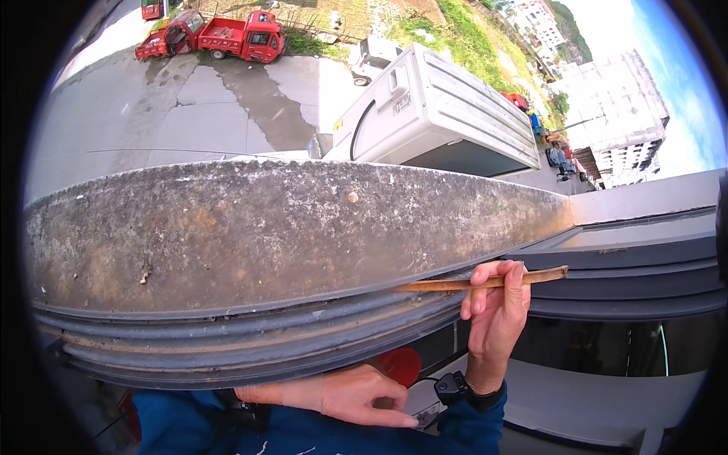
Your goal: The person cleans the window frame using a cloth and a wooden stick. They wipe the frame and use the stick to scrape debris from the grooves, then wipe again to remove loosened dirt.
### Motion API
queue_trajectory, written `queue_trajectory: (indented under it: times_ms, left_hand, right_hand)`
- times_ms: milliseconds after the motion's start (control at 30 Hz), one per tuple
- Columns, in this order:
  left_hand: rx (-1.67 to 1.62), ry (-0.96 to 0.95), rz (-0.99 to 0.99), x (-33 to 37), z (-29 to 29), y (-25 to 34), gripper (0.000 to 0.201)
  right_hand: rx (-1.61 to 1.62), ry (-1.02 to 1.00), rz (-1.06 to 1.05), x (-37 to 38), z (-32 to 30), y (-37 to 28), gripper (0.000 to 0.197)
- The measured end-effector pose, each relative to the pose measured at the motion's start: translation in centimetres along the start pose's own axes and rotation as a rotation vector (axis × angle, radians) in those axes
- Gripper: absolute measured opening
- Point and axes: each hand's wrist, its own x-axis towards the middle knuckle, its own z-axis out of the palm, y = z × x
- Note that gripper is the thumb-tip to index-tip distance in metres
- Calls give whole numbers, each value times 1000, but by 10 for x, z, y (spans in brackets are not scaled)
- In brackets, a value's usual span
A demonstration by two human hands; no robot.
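Observation:
My right hand (pixel 497 311) is closed around a thin, flat wooden stick (pixel 546 275), pinched between thumb and fingers. The stick lies nearly level, its left tip at the seam where the dusty concrete ledge (pixel 250 227) meets the dark grey window track (pixel 250 337). Whether that tip touches the track or the ledge I cannot tell. Below the track, close to my body, my left hand (pixel 368 398) has its thumb and index finger apart and nothing visible in it; its other fingers are mostly hidden. A red rounded object (pixel 400 365) shows just behind it.
A dark sliding window frame (pixel 629 277) runs on at the right. Beyond the ledge stand a white box truck (pixel 432 114), red three-wheeled cargo trucks (pixel 243 38) and a white car (pixel 373 57) on concrete ground. Small bits of debris (pixel 144 278) lie on the ledge.

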Motion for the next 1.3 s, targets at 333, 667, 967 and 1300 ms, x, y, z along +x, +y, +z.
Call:
queue_trajectory:
  times_ms: [333, 667, 967, 1300]
  left_hand:
    - [37, 1, -16, 1, -2, 1, 43]
    - [81, -109, -72, 1, -10, -2, 34]
    - [98, -95, -36, 0, -8, -5, 36]
    - [70, -48, 35, 0, -2, -7, 36]
  right_hand:
    - [18, -125, 19, 0, 3, 4, 28]
    - [-236, -123, -86, 13, -29, -61, 22]
    - [-721, -327, -95, 12, -21, -113, 16]
    - [-1904, -636, -624, 26, 19, -119, 16]
